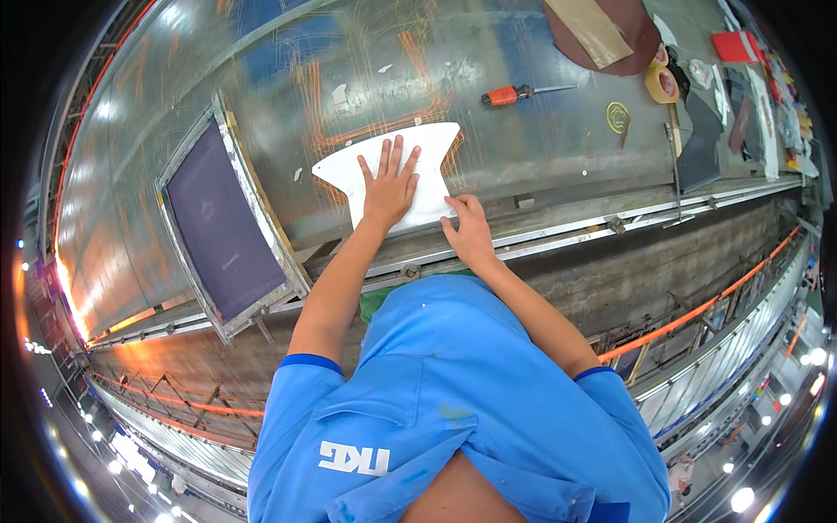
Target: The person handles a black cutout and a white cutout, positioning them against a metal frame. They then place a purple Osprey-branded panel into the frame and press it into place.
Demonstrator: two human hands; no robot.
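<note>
A white flat sheet (pixel 427 161), cut wide at the far end and narrower at the middle, lies on the metal table in front of me. My left hand (pixel 389 187) rests flat on it with the fingers spread. At the sheet's near right edge is my right hand (pixel 469 231), its thumb and forefinger bent close to the edge. Whether those fingertips pinch the sheet or only touch it, I cannot tell. Orange lines are drawn on the table around the sheet.
Left of the sheet lies a framed printing screen (pixel 225 213) with dark mesh. A screwdriver (pixel 514 94) with a red handle lies beyond, to the right. Tape rolls (pixel 663 84), a brown round piece (pixel 641 30) and a dark sheet (pixel 700 144) sit at far right. A metal rail (pixel 558 234) edges the table.
</note>
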